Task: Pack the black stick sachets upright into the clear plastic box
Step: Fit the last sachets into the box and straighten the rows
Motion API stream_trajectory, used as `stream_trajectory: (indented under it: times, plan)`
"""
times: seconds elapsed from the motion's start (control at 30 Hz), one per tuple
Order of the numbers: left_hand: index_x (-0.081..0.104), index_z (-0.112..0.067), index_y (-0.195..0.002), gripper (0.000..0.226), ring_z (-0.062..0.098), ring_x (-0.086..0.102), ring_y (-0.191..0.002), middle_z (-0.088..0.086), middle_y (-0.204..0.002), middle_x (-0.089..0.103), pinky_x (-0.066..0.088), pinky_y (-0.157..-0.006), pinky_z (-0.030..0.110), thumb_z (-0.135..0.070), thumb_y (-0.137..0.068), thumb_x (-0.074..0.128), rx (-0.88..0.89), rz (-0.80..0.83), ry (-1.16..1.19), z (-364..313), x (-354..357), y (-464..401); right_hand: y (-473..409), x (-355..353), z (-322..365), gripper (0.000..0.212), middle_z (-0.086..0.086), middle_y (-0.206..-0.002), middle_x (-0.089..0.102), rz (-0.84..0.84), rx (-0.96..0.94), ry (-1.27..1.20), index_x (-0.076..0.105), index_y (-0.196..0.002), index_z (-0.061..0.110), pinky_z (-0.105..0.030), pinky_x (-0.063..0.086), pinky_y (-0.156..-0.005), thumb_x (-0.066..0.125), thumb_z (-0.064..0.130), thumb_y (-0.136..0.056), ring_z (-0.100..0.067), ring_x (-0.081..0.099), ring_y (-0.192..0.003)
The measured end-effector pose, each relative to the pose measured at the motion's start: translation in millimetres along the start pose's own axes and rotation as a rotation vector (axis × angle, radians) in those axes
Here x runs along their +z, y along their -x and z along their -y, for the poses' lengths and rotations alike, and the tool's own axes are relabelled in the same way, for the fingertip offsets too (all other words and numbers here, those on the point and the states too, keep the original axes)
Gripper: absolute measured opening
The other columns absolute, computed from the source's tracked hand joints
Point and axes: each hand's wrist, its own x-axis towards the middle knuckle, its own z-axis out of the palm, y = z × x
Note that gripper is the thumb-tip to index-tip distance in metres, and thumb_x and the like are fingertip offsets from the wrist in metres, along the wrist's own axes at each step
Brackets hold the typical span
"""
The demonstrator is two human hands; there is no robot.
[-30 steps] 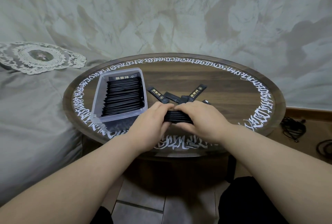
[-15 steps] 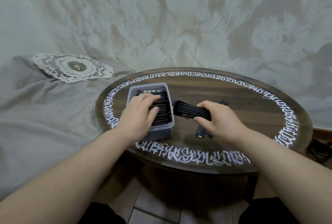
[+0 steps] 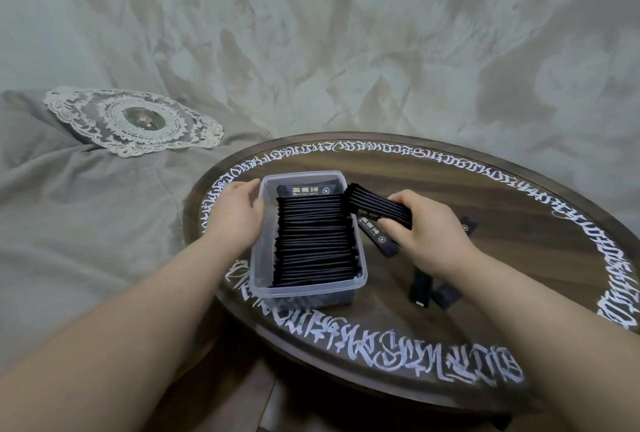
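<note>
Since half a second ago I saw the left hand (image 3: 239, 211) come off the top of the packed sachets (image 3: 315, 241) and go to the outside of the clear plastic box (image 3: 304, 287), fingers relaxed against its left wall near the far corner. Right hand (image 3: 424, 229) had carried its bundle of sachets (image 3: 379, 208) closer, fingers curled round it, bundle's free end touching the box's right rim at the far end. Packed row stood on edge, filling most of the box length, one printed face showing at the far end. Loose sachets (image 3: 431, 289) lay on the round wooden table (image 3: 485, 258) under and behind the right hand. Lace doily (image 3: 135, 121) sat on grey fabric, well left
</note>
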Motion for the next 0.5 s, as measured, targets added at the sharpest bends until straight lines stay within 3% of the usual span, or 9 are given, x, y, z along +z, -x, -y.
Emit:
stream_trajectory:
  times: [0.1,0.17,0.23,0.37,0.5]
  plan:
    - [0.067,-0.023,-0.118,0.029,0.028,0.065,-0.093,0.009,-0.094,0.073,0.049,-0.078,0.033,-0.020,-0.094,0.050,-0.011,0.033,0.021,3,4,-6,-14,4,-1,0.024,0.009,-0.091,0.061,-0.012,0.016,0.013,0.059,-0.110,0.023,-0.026,0.037,-0.071,0.064,0.032,-0.088,-0.018,0.058,-0.093]
    - [0.070,-0.025,-0.113,0.028,0.028,0.066,-0.084,0.008,-0.086,0.074,0.050,-0.072,0.033,-0.018,-0.093,0.051,0.007,0.022,0.006,4,5,-6,-21,7,-1,0.024,0.008,-0.090,0.062,-0.019,0.017,0.005,0.059,-0.110,0.022,-0.027,0.039,-0.072,0.063,0.031,-0.088,-0.018,0.058,-0.092]
    - [0.071,-0.024,-0.111,0.029,0.028,0.065,-0.084,0.008,-0.088,0.073,0.050,-0.072,0.033,-0.016,-0.091,0.051,0.020,-0.001,-0.004,4,6,-4,-25,10,-1,0.023,0.007,-0.090,0.063,-0.019,0.018,-0.008,0.059,-0.109,0.023,-0.028,0.040,-0.073,0.063,0.032,-0.088,-0.017,0.058,-0.090]
    - [0.062,-0.022,-0.127,0.036,0.024,0.058,-0.104,0.007,-0.116,0.059,0.040,-0.082,0.026,-0.020,-0.093,0.051,0.004,-0.007,0.006,1,13,10,-28,15,-2,0.023,0.008,-0.089,0.063,-0.019,0.021,-0.035,0.059,-0.109,0.024,-0.028,0.041,-0.072,0.063,0.032,-0.088,-0.016,0.058,-0.087]
    - [0.056,-0.017,-0.129,0.039,0.021,0.054,-0.108,0.004,-0.122,0.053,0.039,-0.089,0.028,-0.019,-0.090,0.053,0.011,-0.031,-0.003,-7,21,24,-34,14,-4,0.022,0.008,-0.086,0.062,-0.046,0.036,-0.054,0.059,-0.108,0.023,-0.028,0.040,-0.069,0.063,0.032,-0.088,-0.015,0.057,-0.083]
